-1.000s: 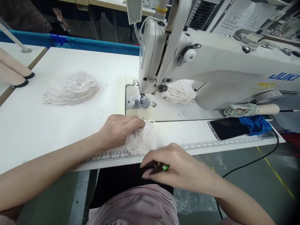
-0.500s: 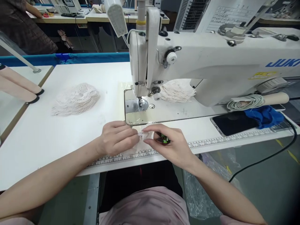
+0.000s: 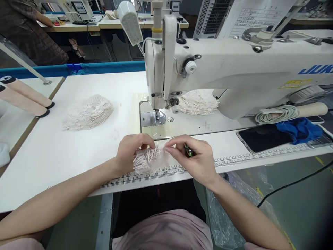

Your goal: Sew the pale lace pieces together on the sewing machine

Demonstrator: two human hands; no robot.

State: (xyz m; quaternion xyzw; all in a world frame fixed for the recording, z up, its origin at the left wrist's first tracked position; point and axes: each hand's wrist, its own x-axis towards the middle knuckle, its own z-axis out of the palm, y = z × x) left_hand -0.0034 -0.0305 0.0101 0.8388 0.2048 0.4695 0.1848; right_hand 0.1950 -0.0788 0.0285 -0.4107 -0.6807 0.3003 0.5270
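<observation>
My left hand [image 3: 132, 152] is closed on a small white lace piece [image 3: 146, 161], its fingers curled over the upper edge. At the lace's right end, my right hand [image 3: 196, 158] pinches with thumb and forefinger; whether it grips the edge or a thread there is too fine to tell. Tucked in the right palm are small thread snips [image 3: 189, 150] with a green and black body, mostly hidden by the fingers. Both hands are at the table's front edge, just in front of the sewing machine's needle plate [image 3: 149, 118].
A white sewing machine [image 3: 234, 66] spans the back right. Lace stacks lie on the left [image 3: 90, 113] and under the machine arm [image 3: 199, 102]. A phone [image 3: 262, 137], blue cloth [image 3: 300, 130] and cord coil [image 3: 277, 114] are at right. Thread cones [image 3: 26, 97] stand left; a person [image 3: 28, 31] is beyond.
My left hand has turned and drawn back, so the lace now shows spread below its fingers. My right thumb and forefinger have closed to a pinch. The view has shifted slightly.
</observation>
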